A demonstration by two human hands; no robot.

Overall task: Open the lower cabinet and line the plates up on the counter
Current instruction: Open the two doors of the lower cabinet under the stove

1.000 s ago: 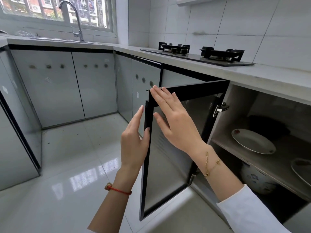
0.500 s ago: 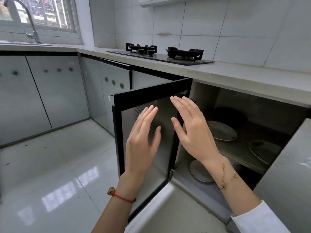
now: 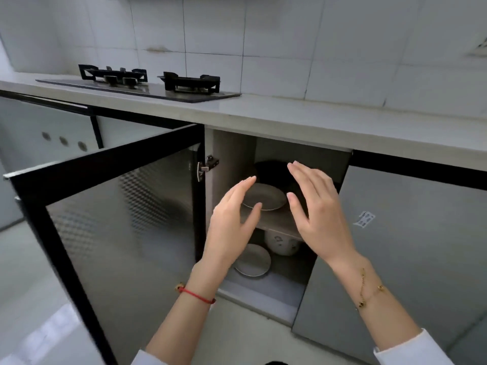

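Both hands have left the cabinet door [image 3: 118, 227], now swung wide left of them | left hand [image 3: 232, 219] and right hand [image 3: 316, 206] flat-fingered, apart, holding nothing, at the cabinet mouth | upper plate [image 3: 266, 197] on shelf between the hands, just past fingertips | lower plate [image 3: 254, 260] below left hand | counter [image 3: 316, 119] above both

White tiled wall [image 3: 276, 35] backs a black gas hob [image 3: 147, 83]; glossy pale floor [image 3: 34, 299] lies below.
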